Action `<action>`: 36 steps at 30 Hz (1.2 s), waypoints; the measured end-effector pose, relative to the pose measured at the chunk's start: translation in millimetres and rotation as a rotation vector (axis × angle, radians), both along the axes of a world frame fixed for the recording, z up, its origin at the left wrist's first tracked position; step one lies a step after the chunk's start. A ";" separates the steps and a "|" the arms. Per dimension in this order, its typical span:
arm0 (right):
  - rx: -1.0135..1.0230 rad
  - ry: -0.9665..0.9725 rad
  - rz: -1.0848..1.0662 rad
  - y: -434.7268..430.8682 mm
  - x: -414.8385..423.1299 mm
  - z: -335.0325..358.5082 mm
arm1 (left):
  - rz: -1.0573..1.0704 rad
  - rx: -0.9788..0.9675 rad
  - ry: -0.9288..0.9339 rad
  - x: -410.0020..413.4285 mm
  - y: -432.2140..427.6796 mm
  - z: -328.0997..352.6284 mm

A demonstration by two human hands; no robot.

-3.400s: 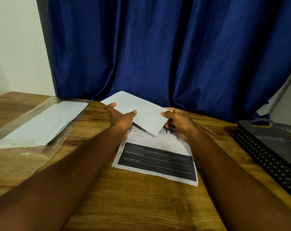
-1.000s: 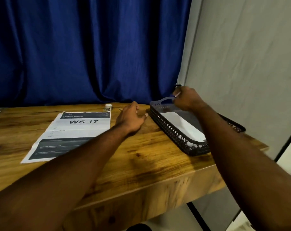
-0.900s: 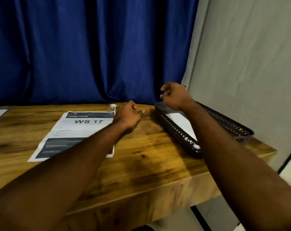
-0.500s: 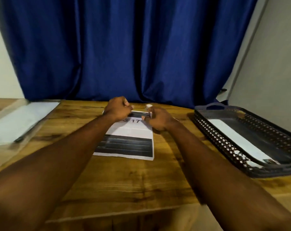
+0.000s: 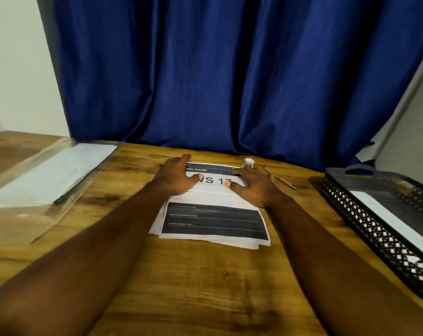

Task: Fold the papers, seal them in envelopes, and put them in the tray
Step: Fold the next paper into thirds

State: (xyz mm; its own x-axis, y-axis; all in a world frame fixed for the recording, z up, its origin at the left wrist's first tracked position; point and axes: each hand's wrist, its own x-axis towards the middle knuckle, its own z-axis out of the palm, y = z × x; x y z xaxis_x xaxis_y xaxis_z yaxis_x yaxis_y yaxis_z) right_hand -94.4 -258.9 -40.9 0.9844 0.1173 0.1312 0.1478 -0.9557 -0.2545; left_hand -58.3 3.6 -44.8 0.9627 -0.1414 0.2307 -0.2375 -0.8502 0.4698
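hands: left hand (image 5: 174, 177) and right hand (image 5: 254, 187) flat on papers (image 5: 215, 219), 12 o'clock end
tray (image 5: 365, 226): 3 o'clock, envelope (image 5: 387, 214) inside

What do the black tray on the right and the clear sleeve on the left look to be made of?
The tray: matte black, its wall pierced in a diamond lattice; probably plastic, though coated metal is possible. The clear sleeve: thin glossy plastic film, likely; wood grain of the table shows through it and it catches glare.

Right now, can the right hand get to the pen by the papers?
Probably yes. The pen lies just right of the right hand, with nothing between; that hand holds nothing.
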 end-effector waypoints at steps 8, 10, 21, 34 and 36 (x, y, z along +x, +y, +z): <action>0.028 -0.061 -0.014 3.4 -2.0 1.1 | -0.008 0.098 -0.028 0.4 2.8 -1.3; 0.035 -0.067 -0.018 4.5 -2.5 0.3 | -0.007 0.094 -0.053 -0.6 3.2 -0.6; -0.018 -0.142 -0.024 10.6 -4.5 -1.4 | 0.086 -0.130 -0.089 1.7 7.2 -4.1; 0.066 -0.436 -0.016 16.5 -15.0 3.2 | 0.189 -0.329 -0.055 -4.7 6.4 5.2; 0.057 -0.415 0.005 16.4 -16.2 4.5 | 0.169 -0.448 -0.043 -4.8 7.4 5.9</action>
State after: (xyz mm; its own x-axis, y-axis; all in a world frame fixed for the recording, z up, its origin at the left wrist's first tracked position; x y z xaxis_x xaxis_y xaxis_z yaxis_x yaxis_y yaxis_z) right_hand -110.6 -242.4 -36.4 0.8463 0.1028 0.5228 0.2532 -0.9410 -0.2247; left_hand -63.0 11.0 -38.9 0.9519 0.1390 0.2730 -0.1403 -0.5945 0.7917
